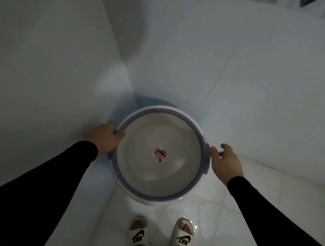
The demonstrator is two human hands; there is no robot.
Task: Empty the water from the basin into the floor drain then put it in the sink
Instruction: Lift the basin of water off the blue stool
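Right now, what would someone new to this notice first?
The round white basin with its purple rim fills the centre, a red leaf print on its bottom. The left hand grips its rim; the right hand is open beside the other edge. Below, white slides stand on wet floor tiles.

This is a home bathroom or washroom, dimly lit. Pale, glossy wall panels [250, 62] meet in a corner at the far left, and thin joint lines run across them. Underfoot lies a floor of white glazed tiles [251, 199] with grey grout, and a thin film of water [201, 223] glistens on it near the person's right foot. A round plastic washbasin [155, 195] with a purple rim, the household kind, is held above the floor close to the corner. The person wears white Nike slide sandals [138, 237] on bare feet, as one does in a wet room at home.
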